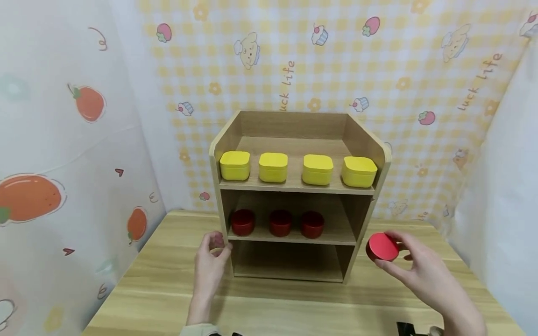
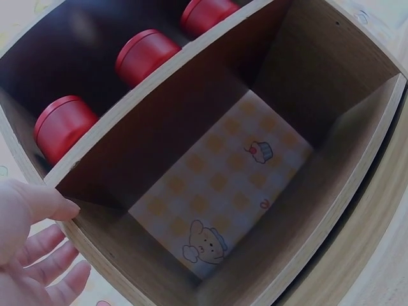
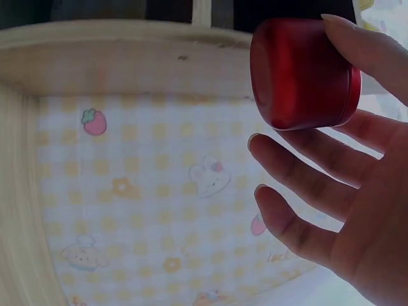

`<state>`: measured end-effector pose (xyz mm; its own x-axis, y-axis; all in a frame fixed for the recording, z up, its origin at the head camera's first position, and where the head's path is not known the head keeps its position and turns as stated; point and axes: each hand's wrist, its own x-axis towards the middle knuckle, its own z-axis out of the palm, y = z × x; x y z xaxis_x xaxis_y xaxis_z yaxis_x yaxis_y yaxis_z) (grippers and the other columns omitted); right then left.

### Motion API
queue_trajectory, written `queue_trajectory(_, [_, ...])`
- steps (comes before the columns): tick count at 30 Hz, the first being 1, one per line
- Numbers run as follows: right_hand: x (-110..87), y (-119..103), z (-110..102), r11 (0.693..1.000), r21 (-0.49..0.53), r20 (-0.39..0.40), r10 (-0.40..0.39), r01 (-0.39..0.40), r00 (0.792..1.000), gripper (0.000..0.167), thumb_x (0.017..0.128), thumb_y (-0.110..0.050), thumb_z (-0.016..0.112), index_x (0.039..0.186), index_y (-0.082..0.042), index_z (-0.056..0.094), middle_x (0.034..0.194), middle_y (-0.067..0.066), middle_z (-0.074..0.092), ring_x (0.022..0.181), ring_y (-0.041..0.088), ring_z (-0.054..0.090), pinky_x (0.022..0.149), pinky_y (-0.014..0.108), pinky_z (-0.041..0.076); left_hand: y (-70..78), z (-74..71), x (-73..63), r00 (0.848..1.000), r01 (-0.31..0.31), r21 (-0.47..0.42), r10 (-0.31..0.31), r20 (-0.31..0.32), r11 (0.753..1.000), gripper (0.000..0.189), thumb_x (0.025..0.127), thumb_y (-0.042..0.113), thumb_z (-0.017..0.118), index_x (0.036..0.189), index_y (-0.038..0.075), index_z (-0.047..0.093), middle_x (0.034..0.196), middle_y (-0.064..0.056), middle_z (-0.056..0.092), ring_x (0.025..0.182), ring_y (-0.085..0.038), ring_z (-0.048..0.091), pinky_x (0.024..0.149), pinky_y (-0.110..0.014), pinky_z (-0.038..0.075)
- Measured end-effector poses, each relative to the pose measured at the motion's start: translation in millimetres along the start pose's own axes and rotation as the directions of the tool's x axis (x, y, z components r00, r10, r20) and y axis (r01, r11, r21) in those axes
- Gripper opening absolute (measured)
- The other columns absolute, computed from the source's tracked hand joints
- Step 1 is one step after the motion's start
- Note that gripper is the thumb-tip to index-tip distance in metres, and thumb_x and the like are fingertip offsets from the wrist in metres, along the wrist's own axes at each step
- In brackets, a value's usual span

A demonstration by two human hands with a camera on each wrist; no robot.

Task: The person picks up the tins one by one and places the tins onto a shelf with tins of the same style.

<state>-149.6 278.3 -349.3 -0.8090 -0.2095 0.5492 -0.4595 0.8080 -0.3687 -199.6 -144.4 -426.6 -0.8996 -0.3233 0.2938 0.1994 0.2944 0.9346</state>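
Observation:
My right hand (image 1: 424, 270) holds a small round red tin (image 1: 383, 246) between thumb and fingers, in the air right of a wooden shelf unit (image 1: 290, 186). In the right wrist view the thumb and a finger grip the red tin (image 3: 306, 73), while the other fingers (image 3: 299, 172) are apart from it. My left hand (image 1: 210, 261) is at the unit's left side; its thumb touches the front edge and its other fingers lie loosely bent outside the panel. Three more red tins, among them a middle one (image 1: 280, 223), stand on the middle shelf.
Several yellow lidded boxes, one of them at the right end (image 1: 359, 171), stand in a row on the top shelf. The unit stands on a wood-grain table (image 1: 286, 308). Patterned cloth (image 1: 294, 56) hangs behind, with white cloth at both sides.

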Motion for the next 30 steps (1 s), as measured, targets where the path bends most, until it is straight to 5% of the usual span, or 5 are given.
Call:
queue_trajectory(11, [17.0, -25, 14, 0.991, 0.029, -0.029, -0.128, 0.129, 0.991, 0.061, 0.071, -0.021, 0.089, 0.124, -0.011, 0.059, 0.106, -0.008, 0.064, 0.09, 0.006, 0.056, 0.071, 0.029, 0.051, -2.0, -0.1, 0.2, 1.0, 0.002, 0.006, -0.002, -0.006, 1.0, 0.029, 0.087, -0.001, 0.069, 0.113, 0.002, 0.055, 0.102, -0.011, 0.058, 0.099, -0.02, 0.055, 0.081, -0.022, 0.051])
queue_trajectory(20, [32.0, -37, 31, 0.993, -0.048, 0.013, -0.109, 0.109, 0.994, 0.055, 0.074, -0.026, 0.086, 0.118, -0.004, 0.061, 0.094, -0.005, 0.065, 0.081, 0.01, 0.058, 0.065, 0.033, 0.05, -1.5, -0.9, 1.7, 1.0, 0.001, -0.005, -0.001, 0.006, 1.0, 0.029, 0.087, -0.001, 0.068, 0.113, 0.003, 0.054, 0.103, -0.011, 0.058, 0.099, -0.02, 0.056, 0.082, -0.024, 0.051])
queue_trajectory(30, [33.2, -52, 60, 0.971, -0.23, -0.18, -0.106, 0.063, 0.978, 0.049, 0.076, -0.03, 0.083, 0.112, -0.001, 0.066, 0.081, 0.003, 0.065, 0.058, 0.012, 0.055, 0.062, 0.043, 0.042, -2.5, 1.0, 1.9, 1.0, -0.011, -0.01, 0.011, -0.005, 1.0, 0.029, 0.086, -0.002, 0.069, 0.112, 0.003, 0.055, 0.1, -0.01, 0.058, 0.097, -0.019, 0.055, 0.08, -0.025, 0.052])
